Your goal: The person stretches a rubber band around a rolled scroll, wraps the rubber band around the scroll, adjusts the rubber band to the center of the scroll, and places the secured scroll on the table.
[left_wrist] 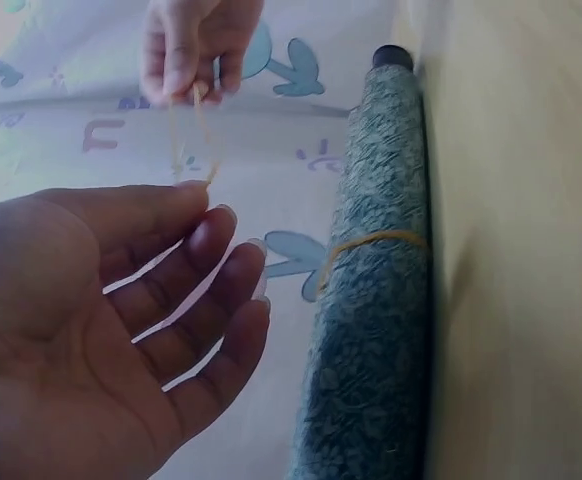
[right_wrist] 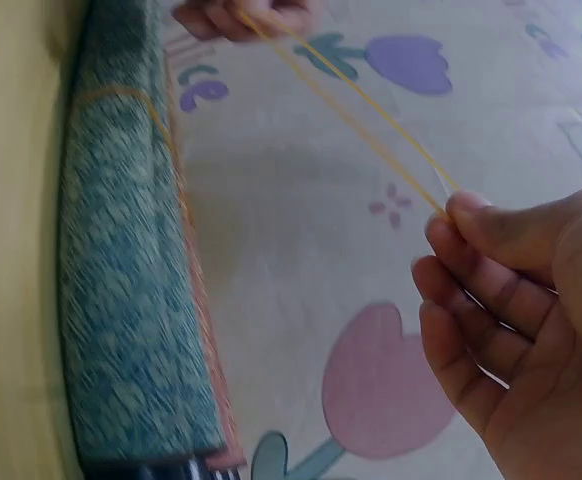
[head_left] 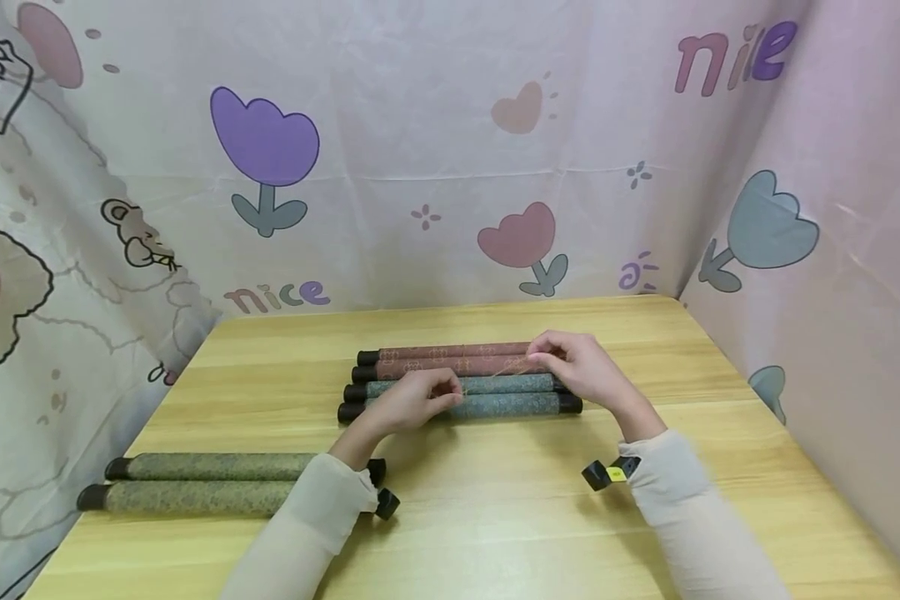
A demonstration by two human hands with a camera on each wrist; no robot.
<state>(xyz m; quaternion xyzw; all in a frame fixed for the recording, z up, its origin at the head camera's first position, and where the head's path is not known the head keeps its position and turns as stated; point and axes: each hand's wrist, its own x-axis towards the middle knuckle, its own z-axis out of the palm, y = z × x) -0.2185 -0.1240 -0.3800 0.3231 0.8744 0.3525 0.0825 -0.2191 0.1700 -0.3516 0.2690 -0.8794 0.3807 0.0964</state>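
Note:
A thin yellow rubber band (right_wrist: 341,112) is stretched in two strands between my hands. My left hand (head_left: 416,400) pinches one end between thumb and index finger, its other fingers loosely bent. At the other end, my right hand (head_left: 577,364) pinches the band the same way, farther right and back. Beneath them lie two blue patterned scrolls (head_left: 510,406) with black end knobs, side by side. Another yellow band (left_wrist: 381,237) runs around the blue roll in the left wrist view. Directly behind are two reddish scrolls (head_left: 420,365), partly covered by the right hand at their right ends.
Two olive-green scrolls (head_left: 202,497) lie at the front left, their right ends close to the left sleeve. The wooden table (head_left: 480,533) reaches back to a printed curtain (head_left: 390,100), which also hangs along both sides. A black wrist camera (head_left: 607,473) sits at the right cuff.

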